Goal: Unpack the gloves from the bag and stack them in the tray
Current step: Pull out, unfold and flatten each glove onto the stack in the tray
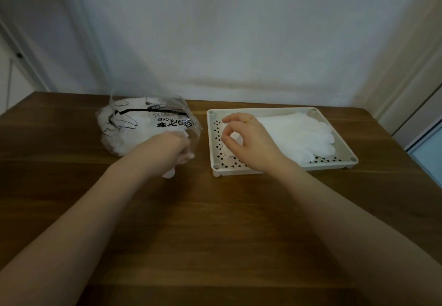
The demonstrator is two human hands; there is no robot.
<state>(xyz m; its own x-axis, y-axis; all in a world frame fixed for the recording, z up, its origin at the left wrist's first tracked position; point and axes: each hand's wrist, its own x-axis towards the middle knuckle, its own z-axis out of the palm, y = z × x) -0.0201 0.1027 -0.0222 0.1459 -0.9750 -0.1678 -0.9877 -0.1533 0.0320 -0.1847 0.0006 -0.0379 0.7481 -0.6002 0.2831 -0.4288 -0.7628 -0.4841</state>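
**Mid-unpack: left hand at the bag mouth, right hand over the tray**

Reading this off the head view only.

- Bag [143, 124]: clear plastic with printing, far left on the desk [215, 234], still bulging with white gloves. Its open end faces right, toward the tray.
- Tray [282, 166]: cream, perforated, just right of the bag, not touching it. Stacked gloves [299, 133] lie flat in it, long axis running left-right, fingertips at the right end, cuffs under my right hand.
- Left hand [177, 146]: at the bag mouth, grip curled round a loose glove [168, 173] (white fabric shows below the knuckles, partly out of the bag). Fingers are mostly hidden by the back of the hand, so I judge it a hold, not just a touch.
- Right hand [241, 138]: above the tray's left half, thumb and forefinger curled into a ring, other fingers raised. White fabric sits right under the pinch; I can't tell whether it's gripping the cuff or hovering clear of it.

What the next move turns on: the glove in the left grip lies left of the tray, so it has to travel right, short hop. My read is it should land cuff-left, fingers-right to match the stack. Left hand has it; right hand is already nearer the drop spot for squaring up.

Risk, as I judge it: the bag is light and may drag along with the pull.
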